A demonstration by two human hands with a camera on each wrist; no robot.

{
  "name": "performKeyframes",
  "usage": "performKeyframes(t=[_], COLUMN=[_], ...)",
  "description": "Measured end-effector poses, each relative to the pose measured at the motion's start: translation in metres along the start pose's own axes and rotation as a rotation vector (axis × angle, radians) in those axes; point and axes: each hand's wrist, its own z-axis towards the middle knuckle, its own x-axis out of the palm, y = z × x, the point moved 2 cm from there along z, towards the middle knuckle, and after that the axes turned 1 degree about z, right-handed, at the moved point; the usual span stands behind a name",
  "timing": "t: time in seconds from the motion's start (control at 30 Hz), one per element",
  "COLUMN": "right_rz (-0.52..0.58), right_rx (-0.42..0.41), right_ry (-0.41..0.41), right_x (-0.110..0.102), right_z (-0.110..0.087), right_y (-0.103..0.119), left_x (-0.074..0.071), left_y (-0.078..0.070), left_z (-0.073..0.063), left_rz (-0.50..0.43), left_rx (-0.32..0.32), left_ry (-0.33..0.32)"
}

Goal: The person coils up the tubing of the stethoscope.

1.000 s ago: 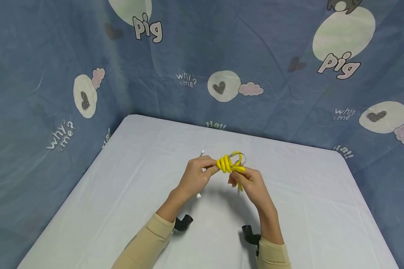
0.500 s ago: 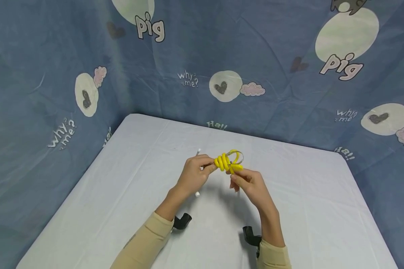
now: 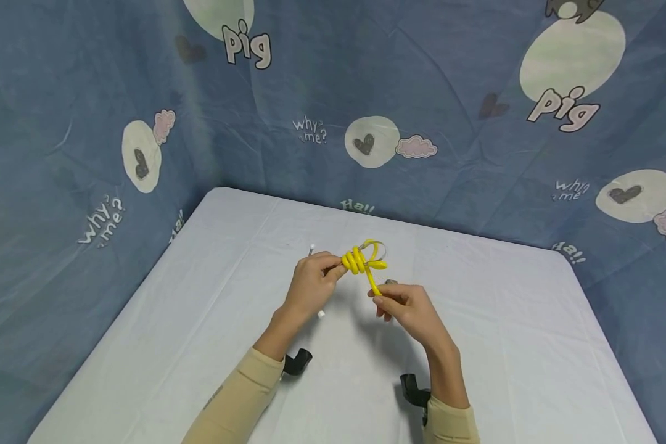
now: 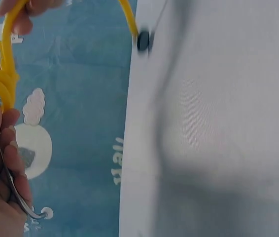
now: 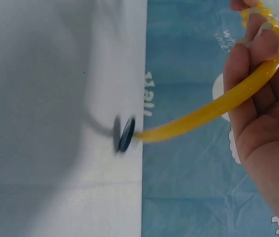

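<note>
Yellow stethoscope (image 3: 354,261), left hand (image 3: 309,285) gripping, right hand (image 3: 412,310) pinching tube (image 5: 206,109), disc (image 5: 127,135) recognisable only in wrist views

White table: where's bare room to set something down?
The white table is bare between the right arm and the right edge, between the left arm and the left edge, and beyond the left hand and right hand toward the back edge. The middle is crowded: both hands hold the yellow stethoscope there.
</note>
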Motion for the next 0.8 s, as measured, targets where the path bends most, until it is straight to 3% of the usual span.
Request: performKeyframes(t=[0.33, 0.67, 0.8], right_rz=[-0.062, -0.140, -0.193], right_rx=[0.021, 0.030, 0.041], right_ry=[0.019, -0.008, 0.032], right_x=[-0.002, -0.009, -0.010], right_z=[-0.002, -0.007, -0.009], right_y=[0.006, 0.016, 0.017], left_x=[0.001, 0.007, 0.011], left_y=[0.006, -0.001, 0.000], left_z=[0.002, 0.001, -0.002], left_rz=[0.050, 0.227, 0.268], left_rx=[-0.031, 0.057, 0.070], left_ry=[0.001, -0.002, -0.005])
